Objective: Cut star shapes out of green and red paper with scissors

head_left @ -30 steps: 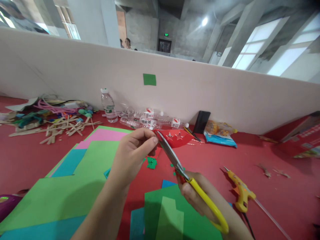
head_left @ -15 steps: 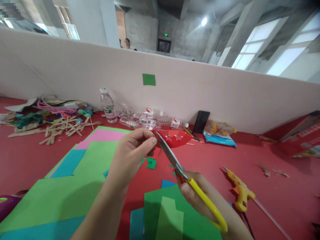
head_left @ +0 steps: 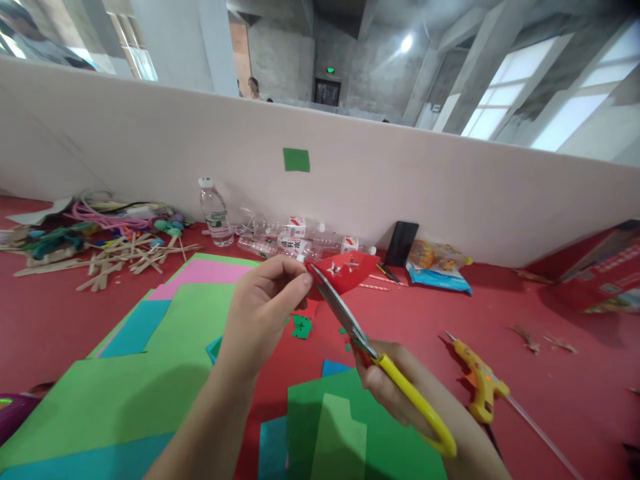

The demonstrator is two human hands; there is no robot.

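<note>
Pinched in my left hand (head_left: 265, 307) is a piece of red paper (head_left: 345, 272) with star-shaped cutouts. My right hand (head_left: 395, 383) is closed round the yellow-handled scissors (head_left: 345, 313), whose blades point up and left to the paper's edge beside my left fingertips. Beneath them on the red table lie a small green cut-out piece (head_left: 302, 327) and green scraps. Dark green sheets (head_left: 400, 440) lie below my right hand, and light green sheets (head_left: 115, 393) spread under my left forearm.
A yellow glue gun (head_left: 477, 377) rests at the right. Along the white partition (head_left: 400, 180) are an upright bottle (head_left: 216, 213), lying bottles, a black phone (head_left: 401, 244) and a snack packet (head_left: 439, 267). Wooden sticks (head_left: 125, 257) pile up at the left. People are beyond the partition.
The red paper has tilted, its far end swinging left and rising slightly. Both hands remain in nearly the same places.
</note>
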